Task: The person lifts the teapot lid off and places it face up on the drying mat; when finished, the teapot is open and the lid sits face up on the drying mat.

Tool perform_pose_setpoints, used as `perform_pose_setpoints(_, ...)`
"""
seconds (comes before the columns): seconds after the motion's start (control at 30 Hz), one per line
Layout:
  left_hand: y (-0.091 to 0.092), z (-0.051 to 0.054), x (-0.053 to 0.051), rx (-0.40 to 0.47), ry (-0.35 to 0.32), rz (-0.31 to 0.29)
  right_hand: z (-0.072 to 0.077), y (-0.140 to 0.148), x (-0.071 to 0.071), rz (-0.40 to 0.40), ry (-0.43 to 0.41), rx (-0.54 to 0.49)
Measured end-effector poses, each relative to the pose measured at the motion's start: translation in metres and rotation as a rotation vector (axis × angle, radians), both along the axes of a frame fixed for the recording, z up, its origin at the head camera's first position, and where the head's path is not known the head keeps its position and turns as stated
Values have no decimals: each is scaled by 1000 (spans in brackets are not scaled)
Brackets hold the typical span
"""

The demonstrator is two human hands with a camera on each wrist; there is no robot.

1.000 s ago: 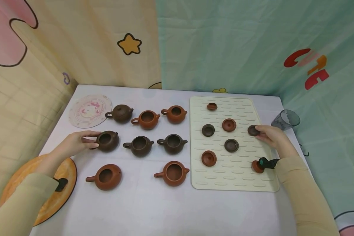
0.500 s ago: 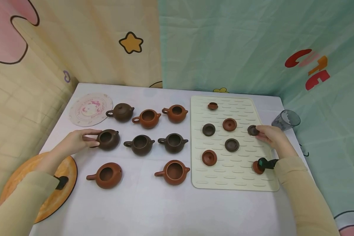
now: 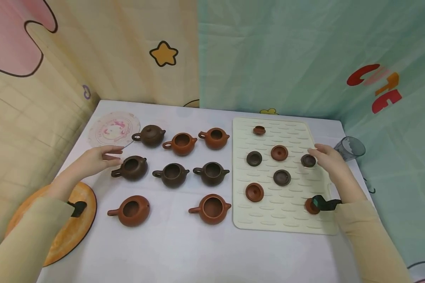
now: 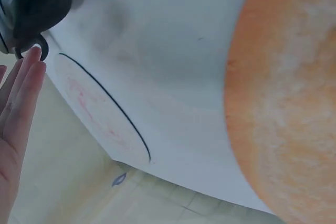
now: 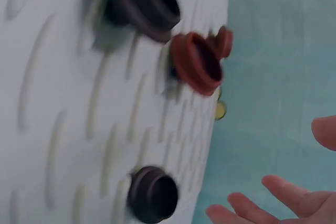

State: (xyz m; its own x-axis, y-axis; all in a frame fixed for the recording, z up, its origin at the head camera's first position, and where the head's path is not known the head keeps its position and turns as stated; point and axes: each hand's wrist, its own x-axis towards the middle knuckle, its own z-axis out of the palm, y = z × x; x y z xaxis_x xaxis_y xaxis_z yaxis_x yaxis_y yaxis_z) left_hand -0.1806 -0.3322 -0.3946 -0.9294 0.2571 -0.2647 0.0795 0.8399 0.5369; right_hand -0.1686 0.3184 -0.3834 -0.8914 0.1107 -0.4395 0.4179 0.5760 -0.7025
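Note:
In the head view my left hand (image 3: 92, 160), fingers extended, hovers just above and left of a lidless dark brown teapot (image 3: 133, 168). The left wrist view shows that hand (image 4: 18, 103) with nothing in it. My right hand (image 3: 330, 160) stands beside a small dark lid (image 3: 308, 160), which lies upturned on a cream ribbed mat (image 3: 262, 220). In the right wrist view its fingers (image 5: 294, 198) are spread, apart from the dark lid (image 5: 152, 195). Around the left teapot sit several open teapots, dark brown (image 3: 173, 175) and reddish (image 3: 213, 209). One dark teapot (image 3: 152, 135) wears its lid.
Several other lids lie on the mat, such as a red one (image 3: 254, 192) and a dark one (image 3: 281, 177). A glass (image 3: 350, 148) stands past the mat's right edge. A pink-printed round mat (image 3: 114, 129) and an orange disc (image 3: 85, 208) flank the left side.
My left hand has let go of the dark teapot and drawn upward. My right hand has released the small dark lid and moved slightly away. The head view has shifted a little.

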Motion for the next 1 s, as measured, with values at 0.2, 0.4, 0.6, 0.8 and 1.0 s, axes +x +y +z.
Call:
perform_pose_setpoints(0.2, 11, 22, -30, 15, 77, 6, 34, -64, -13, 197, 67, -12)
perform_pose_setpoints(0.4, 33, 25, -64, 14, 138, -19, 45, -153, -44, 333, 139, -128)
perform_pose_setpoints(0.6, 49, 9, -83, -60, 55, -68, 33, -245, -75, 407, 118, -151)
perform_pose_setpoints(0.8, 47, -3, -90, -88, 110, -87, 23, -314, -94, 498, 115, -138)
perform_pose_setpoints(1.0, 38, -8, -89, -50, 149, -125, 13, -357, -101, 514, 129, -130)
